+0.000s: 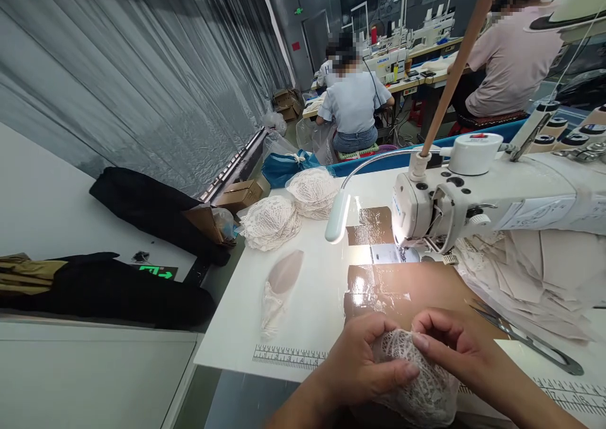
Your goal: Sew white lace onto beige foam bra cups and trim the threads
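Both my hands hold a bunched piece of white lace (pixel 416 378) at the near edge of the sewing table (pixel 307 303). My left hand (pixel 364 359) grips it from the left, thumb pressed on top. My right hand (pixel 449 344) pinches its upper edge with curled fingers. A white sewing machine (pixel 473 202) stands just beyond, its lit needle area above brown taped patches. A single lace-and-lining piece (pixel 279 290) lies flat to the left.
Two piles of white lace pieces (pixel 293 208) sit at the table's far left. Stacked cream fabric (pixel 530 277) and scissors (pixel 525 337) lie right. A gooseneck lamp (pixel 338 217) hangs over the table. Two people sit at machines behind. Black bags lie on the left ledge.
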Action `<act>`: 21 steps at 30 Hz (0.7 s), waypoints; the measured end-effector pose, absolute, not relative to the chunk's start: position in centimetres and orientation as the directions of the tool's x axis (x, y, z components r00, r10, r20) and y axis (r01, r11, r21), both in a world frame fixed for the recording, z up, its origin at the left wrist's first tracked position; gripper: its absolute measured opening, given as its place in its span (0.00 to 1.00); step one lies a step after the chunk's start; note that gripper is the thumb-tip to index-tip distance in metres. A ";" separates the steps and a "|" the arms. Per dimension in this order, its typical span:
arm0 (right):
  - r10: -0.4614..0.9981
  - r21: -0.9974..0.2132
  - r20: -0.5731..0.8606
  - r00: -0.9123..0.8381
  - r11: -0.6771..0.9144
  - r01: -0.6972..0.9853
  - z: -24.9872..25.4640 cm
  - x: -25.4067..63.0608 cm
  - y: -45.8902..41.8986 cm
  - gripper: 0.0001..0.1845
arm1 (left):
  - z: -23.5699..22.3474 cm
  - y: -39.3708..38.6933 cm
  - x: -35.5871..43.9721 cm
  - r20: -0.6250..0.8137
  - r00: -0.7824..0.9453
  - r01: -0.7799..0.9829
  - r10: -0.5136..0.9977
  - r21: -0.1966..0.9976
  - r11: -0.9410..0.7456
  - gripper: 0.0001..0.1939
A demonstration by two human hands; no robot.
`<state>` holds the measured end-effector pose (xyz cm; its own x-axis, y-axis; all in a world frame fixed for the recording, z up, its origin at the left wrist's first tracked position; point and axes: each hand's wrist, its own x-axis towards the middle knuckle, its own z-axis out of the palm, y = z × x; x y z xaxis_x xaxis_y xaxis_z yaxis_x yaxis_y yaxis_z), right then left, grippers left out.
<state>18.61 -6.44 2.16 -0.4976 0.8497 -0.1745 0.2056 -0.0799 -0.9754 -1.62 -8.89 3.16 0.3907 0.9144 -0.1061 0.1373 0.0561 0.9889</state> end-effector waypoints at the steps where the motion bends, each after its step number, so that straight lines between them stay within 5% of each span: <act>1: 0.861 -0.975 -0.169 -0.479 -0.076 0.207 2.3 18.6 -6.3 0.22 | 3.2 -8.7 -1.5 -0.086 0.372 0.148 0.924 0.988 0.032 0.17; 4: 0.884 -0.976 -0.152 -0.442 -0.062 0.210 2.5 18.2 -5.8 0.22 | 2.8 -8.2 -0.9 -0.078 0.294 0.100 0.953 0.994 0.050 0.17; 10: 0.882 -0.981 -0.133 -0.453 -0.050 0.189 2.3 18.1 -4.3 0.21 | 1.5 -7.1 0.2 -0.382 0.228 -0.262 0.896 0.862 0.434 0.22; 13: 0.871 -0.983 -0.124 -0.476 -0.041 0.181 2.0 19.3 -3.5 0.20 | 2.7 -6.0 -1.6 -0.384 0.124 -0.280 0.915 0.871 0.403 0.21; 17: 0.913 -0.947 -0.106 -0.394 0.029 0.320 1.9 21.7 -2.6 0.18 | 5.7 -3.5 -4.9 -0.022 -0.127 0.178 0.992 0.983 0.045 0.17; 19: 0.923 -0.892 -0.081 -0.376 0.101 0.441 2.1 22.5 -2.1 0.17 | 6.0 -1.9 -4.9 0.232 -0.062 0.511 0.971 0.843 -0.169 0.15; 21: 0.915 -0.803 -0.066 -0.399 0.189 0.566 2.4 22.6 -1.5 0.16 | 4.9 -0.5 -3.2 0.341 0.151 0.687 0.928 0.638 -0.346 0.14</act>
<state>22.63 -1.54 2.41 -0.3990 0.9146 -0.0656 0.5658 0.1893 -0.8025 -3.16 -0.48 4.89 0.1509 0.9280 0.3406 0.6874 -0.3461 0.6385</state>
